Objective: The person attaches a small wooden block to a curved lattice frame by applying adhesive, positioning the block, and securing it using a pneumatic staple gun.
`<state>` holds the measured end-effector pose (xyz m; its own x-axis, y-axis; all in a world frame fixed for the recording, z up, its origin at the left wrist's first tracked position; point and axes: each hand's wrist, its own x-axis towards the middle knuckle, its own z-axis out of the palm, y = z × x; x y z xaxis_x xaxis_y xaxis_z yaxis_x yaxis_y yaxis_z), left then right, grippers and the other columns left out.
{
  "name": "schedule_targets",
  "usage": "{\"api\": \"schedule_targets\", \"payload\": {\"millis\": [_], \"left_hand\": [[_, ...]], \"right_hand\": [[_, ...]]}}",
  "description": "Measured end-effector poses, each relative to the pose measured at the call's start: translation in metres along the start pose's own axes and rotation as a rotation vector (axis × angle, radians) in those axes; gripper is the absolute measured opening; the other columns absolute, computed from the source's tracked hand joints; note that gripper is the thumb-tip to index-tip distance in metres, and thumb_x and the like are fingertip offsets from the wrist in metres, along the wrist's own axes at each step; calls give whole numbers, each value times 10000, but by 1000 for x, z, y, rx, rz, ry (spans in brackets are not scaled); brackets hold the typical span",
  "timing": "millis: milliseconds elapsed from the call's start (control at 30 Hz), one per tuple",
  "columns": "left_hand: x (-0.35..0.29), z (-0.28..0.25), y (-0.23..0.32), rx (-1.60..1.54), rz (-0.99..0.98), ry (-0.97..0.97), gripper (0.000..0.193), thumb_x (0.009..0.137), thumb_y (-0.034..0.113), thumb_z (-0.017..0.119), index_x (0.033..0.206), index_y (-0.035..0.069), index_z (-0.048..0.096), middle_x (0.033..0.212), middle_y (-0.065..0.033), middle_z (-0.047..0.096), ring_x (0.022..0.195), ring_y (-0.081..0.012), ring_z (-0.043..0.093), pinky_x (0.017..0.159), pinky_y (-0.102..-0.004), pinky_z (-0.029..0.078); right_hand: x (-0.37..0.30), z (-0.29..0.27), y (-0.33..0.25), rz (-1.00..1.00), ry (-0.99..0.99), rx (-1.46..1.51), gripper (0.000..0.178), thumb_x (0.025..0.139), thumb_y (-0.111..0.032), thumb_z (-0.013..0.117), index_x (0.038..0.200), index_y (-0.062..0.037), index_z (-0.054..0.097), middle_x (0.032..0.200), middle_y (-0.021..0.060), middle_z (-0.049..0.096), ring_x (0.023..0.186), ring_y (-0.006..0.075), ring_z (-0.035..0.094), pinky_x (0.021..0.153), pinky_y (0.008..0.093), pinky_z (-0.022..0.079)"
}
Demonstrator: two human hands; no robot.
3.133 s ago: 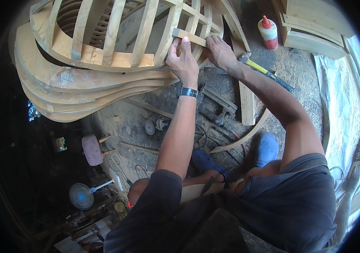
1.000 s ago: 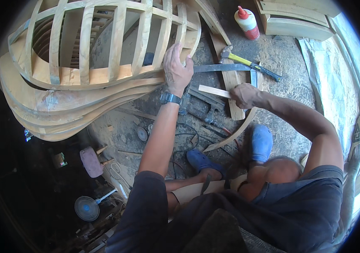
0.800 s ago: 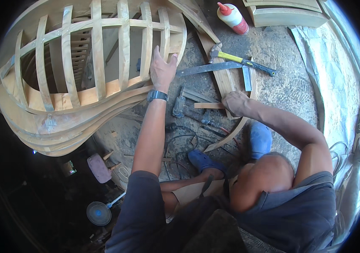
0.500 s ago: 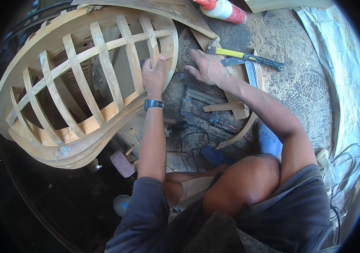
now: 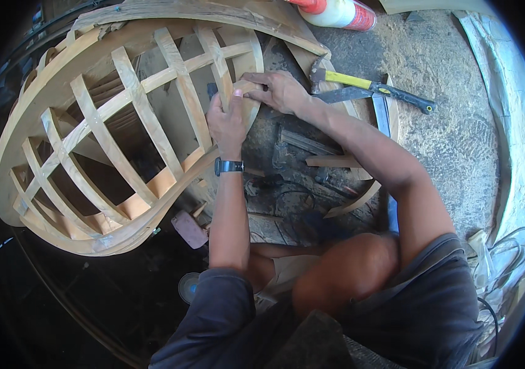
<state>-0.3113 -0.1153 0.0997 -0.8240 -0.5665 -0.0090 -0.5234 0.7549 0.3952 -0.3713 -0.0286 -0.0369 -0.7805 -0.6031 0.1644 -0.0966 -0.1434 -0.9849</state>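
Note:
A large curved wooden frame [image 5: 78, 136] with several crossing slats fills the left side of the head view. At its right end, my left hand [image 5: 227, 126] is closed around a short wooden piece [image 5: 247, 87], thumb on top, between the last slat and the rim. My right hand [image 5: 282, 92] meets it from the right, its thumb and fingers pinching the same piece. The fingers partly cover the piece, so whether it is fixed to the frame cannot be seen. A hammer [image 5: 370, 86] with a yellow and black handle lies right of my right hand.
A knife-like blade [image 5: 344, 95] lies by the hammer. A red and white bottle [image 5: 342, 13] is at the far edge. Wood offcuts [image 5: 333, 161] and cables are on the dusty floor below my right arm. A pinkish mallet head [image 5: 189, 229] is left of my left forearm; silvery sheeting [image 5: 515, 123] runs along the right.
My right hand has moved left from beside the hammer and closed on the short wooden piece by my left hand. The view has shifted slightly, and the frame sits somewhat differently in it.

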Motion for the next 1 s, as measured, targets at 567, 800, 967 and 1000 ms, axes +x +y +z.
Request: {"api": "schedule_targets", "payload": {"millis": [567, 800, 967, 1000], "left_hand": [[3, 4, -9, -182, -5, -9, 370, 952, 332, 677, 1029, -30, 702, 867, -99, 706, 797, -153, 642, 751, -304, 500], [20, 2, -66, 43, 306, 49, 300, 990, 209, 579, 1052, -66, 683, 1034, -156, 685, 873, -185, 655, 778, -307, 507], [23, 0, -72, -56, 276, 20, 297, 960, 242, 627, 1040, -36, 695, 1014, -141, 695, 845, -194, 651, 780, -331, 508], [18, -2, -68, -118, 172, 1, 307, 948, 262, 649, 1036, -28, 699, 997, -135, 701, 837, -195, 652, 781, -335, 508]], "right_hand": [[-19, -17, -3, 216, 114, 348, 536, 912, -121, 587, 1444, -94, 520, 920, 81, 683, 830, 142, 632, 816, 295, 517], [-8, -15, -11, 147, 95, 180, 513, 896, -123, 627, 1405, -120, 567, 1086, 149, 691, 952, 225, 661, 904, 357, 517], [8, -7, -8, 60, -110, 110, 567, 856, -202, 659, 1415, -169, 572, 1218, 236, 674, 1163, 384, 637, 1024, 421, 488], [6, -1, -9, 67, -133, 124, 569, 856, -204, 662, 1417, -174, 574, 1215, 239, 674, 1162, 388, 636, 1025, 423, 489]]}}
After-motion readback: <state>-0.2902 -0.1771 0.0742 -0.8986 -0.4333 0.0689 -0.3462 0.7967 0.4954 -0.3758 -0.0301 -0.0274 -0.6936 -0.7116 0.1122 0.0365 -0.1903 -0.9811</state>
